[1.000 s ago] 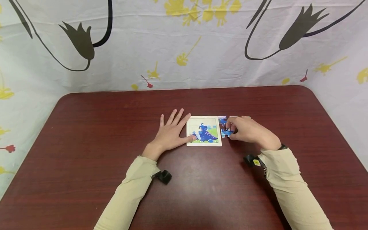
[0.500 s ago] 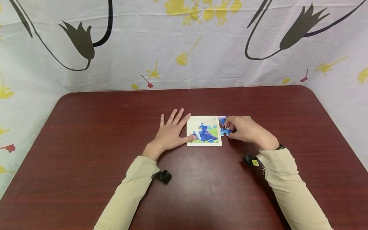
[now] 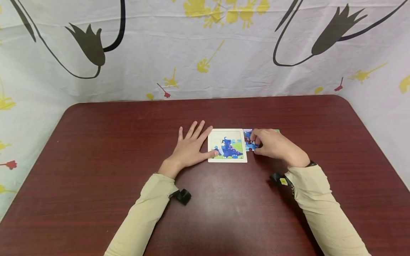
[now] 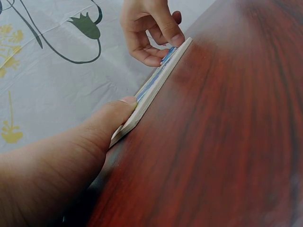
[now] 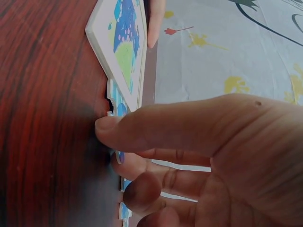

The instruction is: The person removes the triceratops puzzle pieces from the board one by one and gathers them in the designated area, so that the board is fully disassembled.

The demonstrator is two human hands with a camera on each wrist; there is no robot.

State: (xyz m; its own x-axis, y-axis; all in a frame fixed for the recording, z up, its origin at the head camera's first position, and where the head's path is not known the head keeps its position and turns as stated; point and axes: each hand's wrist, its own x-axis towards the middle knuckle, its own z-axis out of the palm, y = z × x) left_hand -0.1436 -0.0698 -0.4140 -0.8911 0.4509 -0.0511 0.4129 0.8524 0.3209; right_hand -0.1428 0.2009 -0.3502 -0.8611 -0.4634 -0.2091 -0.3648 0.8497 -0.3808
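Note:
A square, white-rimmed puzzle board (image 3: 227, 161) lies on the table, part of it filled with a blue dinosaur picture. My left hand (image 3: 189, 150) rests at its left side with fingers spread, its thumb lying over the lower left corner. In the left wrist view that thumb (image 4: 111, 116) presses on the board's edge. Just right of the board, my right hand (image 3: 272, 144) pinches a blue puzzle piece (image 3: 250, 146) between thumb and fingers. Another blue piece (image 3: 247, 133) lies above it, against the board's right side. The right hand covers part of both.
More puzzle pieces (image 5: 125, 210) lie beneath and beyond the right hand, with a green corner (image 3: 277, 130) showing past the knuckles. The dark red wooden table (image 3: 205, 213) runs back to a white patterned cloth (image 3: 205, 81).
My right hand has shifted slightly left and the pinched piece has moved up and toward the board, closer to the piece above. It then stays nearly still. My left hand has not moved.

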